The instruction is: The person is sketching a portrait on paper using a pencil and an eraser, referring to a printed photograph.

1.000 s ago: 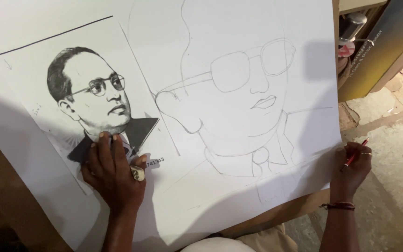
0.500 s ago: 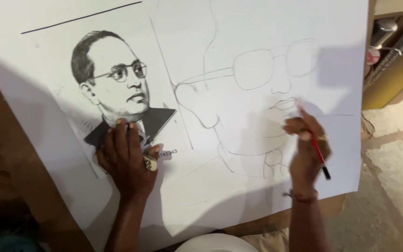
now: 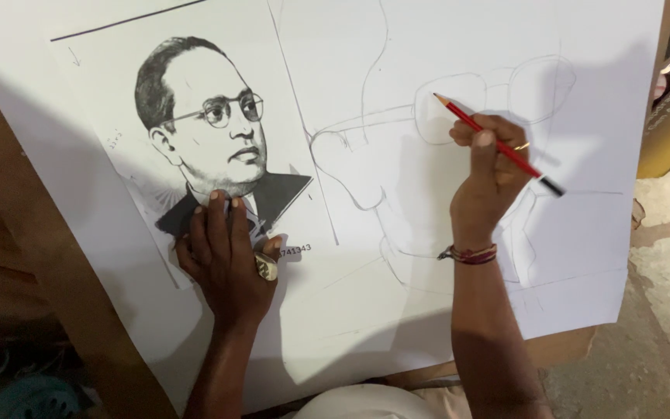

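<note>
Paper (image 3: 366,310) covers a tilted board (image 3: 48,271); right hand (image 3: 486,178) grip holds a red pencil (image 3: 490,140), left hand (image 3: 230,260) flat.

**Person's hands and arms: what is worn**

Both forearms bare to the lower frame edge; no sleeves visible.

Left hand (image 3: 230,260): one large ring (image 3: 266,266) on a finger at the hand's right side, metallic, pale gold tone, broad raised oval top. No band at this wrist.

Right hand (image 3: 486,174): thin gold-coloured ring (image 3: 521,146) on one of the fingers (image 3: 481,143), plain narrow band. At the wrist, a bracelet (image 3: 468,254) of several thin strands, dark red and maroon with small lighter beads, sitting snug.

Near edge, between the arms: pale cream fabric (image 3: 366,403), rounded, only partly visible; garment type not determinable.
</note>
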